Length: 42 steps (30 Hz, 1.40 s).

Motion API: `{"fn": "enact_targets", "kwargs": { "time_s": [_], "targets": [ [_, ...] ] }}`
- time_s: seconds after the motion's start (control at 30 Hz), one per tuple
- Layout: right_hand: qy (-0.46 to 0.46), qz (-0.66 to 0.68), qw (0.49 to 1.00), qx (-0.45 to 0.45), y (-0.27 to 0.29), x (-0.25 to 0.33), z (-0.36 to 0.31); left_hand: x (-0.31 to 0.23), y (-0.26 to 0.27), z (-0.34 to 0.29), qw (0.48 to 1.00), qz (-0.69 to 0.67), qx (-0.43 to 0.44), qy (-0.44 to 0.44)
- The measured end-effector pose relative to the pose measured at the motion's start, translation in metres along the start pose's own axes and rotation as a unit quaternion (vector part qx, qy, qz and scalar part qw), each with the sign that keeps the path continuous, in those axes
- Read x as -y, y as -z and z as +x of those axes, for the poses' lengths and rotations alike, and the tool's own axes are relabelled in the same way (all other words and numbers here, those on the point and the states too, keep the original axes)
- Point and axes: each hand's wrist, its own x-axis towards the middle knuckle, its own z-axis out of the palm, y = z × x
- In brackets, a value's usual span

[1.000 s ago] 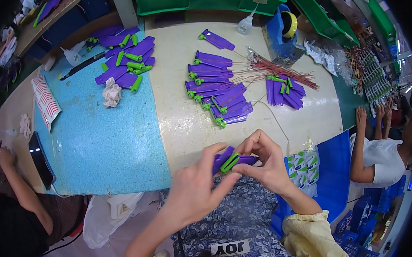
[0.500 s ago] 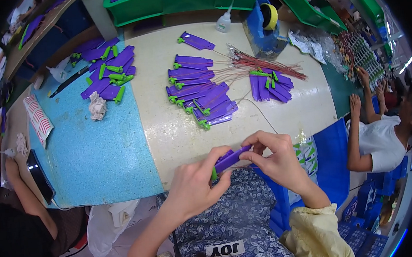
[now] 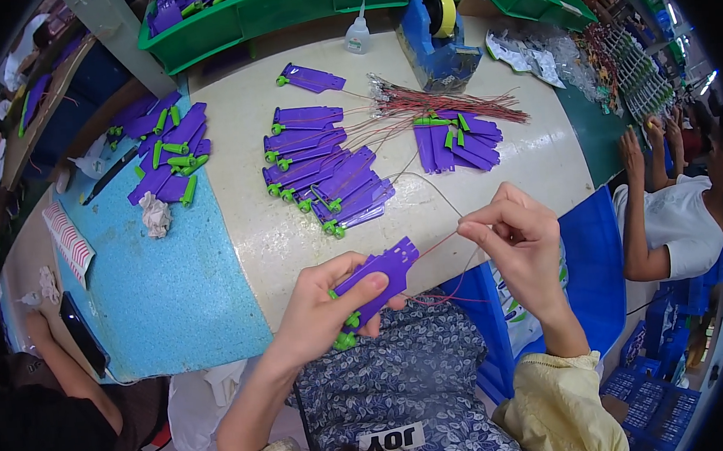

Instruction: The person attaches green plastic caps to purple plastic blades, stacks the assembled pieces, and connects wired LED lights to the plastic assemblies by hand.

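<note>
My left hand [image 3: 317, 312] grips a flat purple plastic piece [image 3: 396, 263] with green fittings at its lower end, thumb pressed on its face. Thin red wire [image 3: 440, 245] runs from the notched end of that piece to my right hand [image 3: 520, 244], whose thumb and forefinger pinch it. More wire loops below, between the hands. Beyond them lie several purple pieces with green ends [image 3: 350, 180], overlapping in a column, their wires trailing right. A bundle of red wires [image 3: 454, 106] lies beside a smaller pile of purple and green pieces [image 3: 477, 146].
Another purple and green pile [image 3: 168, 159] lies on the blue mat [image 3: 189, 279] near crumpled paper [image 3: 155, 215]. A small squeeze bottle [image 3: 357, 37], a blue tape dispenser [image 3: 442, 52] and a green bin [image 3: 280, 17] line the back. Other people sit left and right.
My right hand has drawn away to the right from the purple piece, pulling red wire out between the hands. The left hand has turned the piece so its flat face shows.
</note>
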Motion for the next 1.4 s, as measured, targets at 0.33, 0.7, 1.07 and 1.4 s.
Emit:
{"fn": "enact_targets", "kwargs": {
  "time_s": [0.33,0.7,1.07,1.4],
  "targets": [
    [0.138,0.099,0.975,0.146,-0.025,-0.005,0.0,0.001,-0.003,-0.001,0.993,-0.005,-0.085,0.079],
    [0.025,-0.198,0.972,-0.126,-0.027,-0.086,0.04,0.023,-0.011,-0.04,0.804,0.518,-0.263,-0.127],
    [0.247,-0.166,0.952,-0.075,-0.006,-0.085,0.019,0.017,-0.008,-0.048,0.792,0.57,-0.137,-0.173],
    [0.278,0.114,0.942,0.152,-0.094,-0.051,0.033,0.016,0.02,-0.039,0.73,0.635,-0.11,-0.229]
  ]
}}
